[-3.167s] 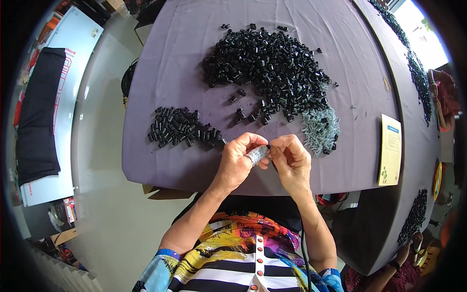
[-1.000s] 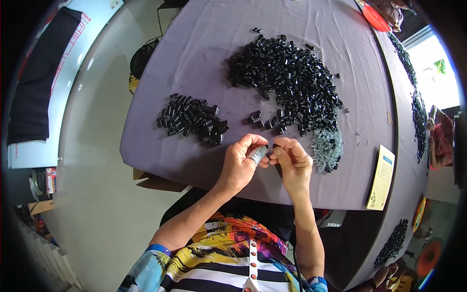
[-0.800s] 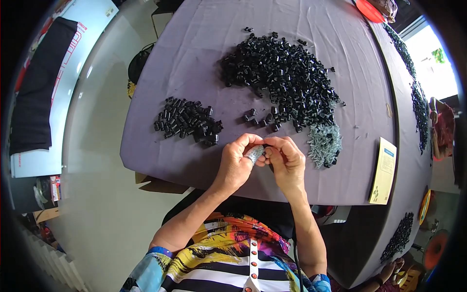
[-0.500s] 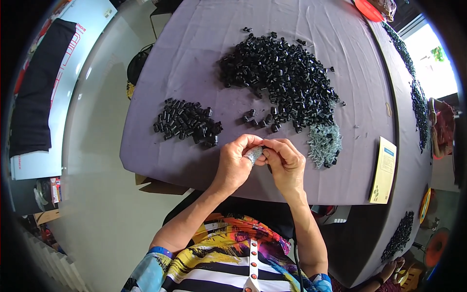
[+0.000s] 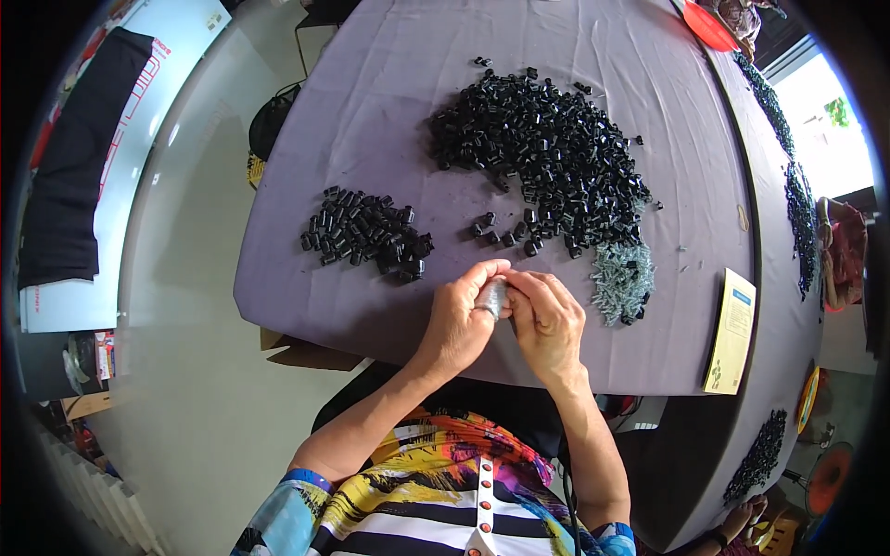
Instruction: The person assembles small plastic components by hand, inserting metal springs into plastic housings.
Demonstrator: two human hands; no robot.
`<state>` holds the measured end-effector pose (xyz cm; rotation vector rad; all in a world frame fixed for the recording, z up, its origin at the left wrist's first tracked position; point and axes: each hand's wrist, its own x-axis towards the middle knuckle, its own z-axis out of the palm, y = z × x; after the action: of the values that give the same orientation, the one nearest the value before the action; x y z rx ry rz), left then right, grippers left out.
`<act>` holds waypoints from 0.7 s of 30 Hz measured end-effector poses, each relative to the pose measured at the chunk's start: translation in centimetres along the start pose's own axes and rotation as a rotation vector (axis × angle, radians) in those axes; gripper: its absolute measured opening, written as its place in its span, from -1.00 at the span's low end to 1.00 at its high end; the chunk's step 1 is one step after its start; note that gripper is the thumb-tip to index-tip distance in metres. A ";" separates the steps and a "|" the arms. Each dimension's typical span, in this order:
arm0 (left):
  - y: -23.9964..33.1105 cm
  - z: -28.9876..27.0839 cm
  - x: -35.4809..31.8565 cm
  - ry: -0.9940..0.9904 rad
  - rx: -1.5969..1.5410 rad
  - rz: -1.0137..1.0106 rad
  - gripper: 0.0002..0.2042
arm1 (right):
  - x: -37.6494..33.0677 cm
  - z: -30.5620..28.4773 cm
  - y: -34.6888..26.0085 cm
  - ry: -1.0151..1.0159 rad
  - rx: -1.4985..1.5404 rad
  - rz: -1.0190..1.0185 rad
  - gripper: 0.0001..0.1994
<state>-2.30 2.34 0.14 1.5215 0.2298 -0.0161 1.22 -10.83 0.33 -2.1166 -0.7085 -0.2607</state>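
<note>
My left hand [image 5: 456, 320] and my right hand [image 5: 551, 329] meet at the table's near edge, fingertips pressed together. Both are closed, and whatever lies between the fingers is hidden by them. Grey tape [image 5: 492, 296] is wrapped round a digit of my left hand. Beyond my hands spreads a large heap of small black plastic parts [image 5: 547, 139], with a few loose parts [image 5: 496, 232] at its near edge. A smaller pile of black parts [image 5: 362, 232] lies to the left. Right of my right hand sits a mound of small clear, greyish pieces [image 5: 621, 283].
A grey-purple cloth [image 5: 371, 120] covers the table. A yellow printed card [image 5: 730, 334] lies at its right edge. More black parts [image 5: 760, 454] rest on the adjoining table, near another person's hand [image 5: 742, 519]. A red tray [image 5: 709, 26] is at the far right.
My fingers have closed further together, and a small dark bit that showed between them is now hidden. The view has shifted slightly; the piles look the same.
</note>
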 end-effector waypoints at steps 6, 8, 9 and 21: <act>1.1 1.6 -0.9 0.030 0.266 0.066 -0.76 | -0.9 -1.0 0.0 -0.045 -0.083 -0.014 -0.62; 0.7 2.0 -1.0 0.067 0.294 0.187 -0.78 | -1.2 -1.2 -0.2 -0.049 -0.068 -0.012 -0.64; 0.0 2.0 -0.8 0.067 0.294 0.189 -0.78 | -1.3 -1.2 -0.1 -0.048 -0.068 -0.013 -0.64; -0.3 1.4 -0.4 -0.015 0.065 -0.029 -0.93 | -2.7 -0.7 0.6 0.117 -0.015 0.129 -0.76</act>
<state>-2.51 0.92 -0.04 1.5824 0.2411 -0.0589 -0.62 -12.73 -0.79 -2.1319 -0.5010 -0.3166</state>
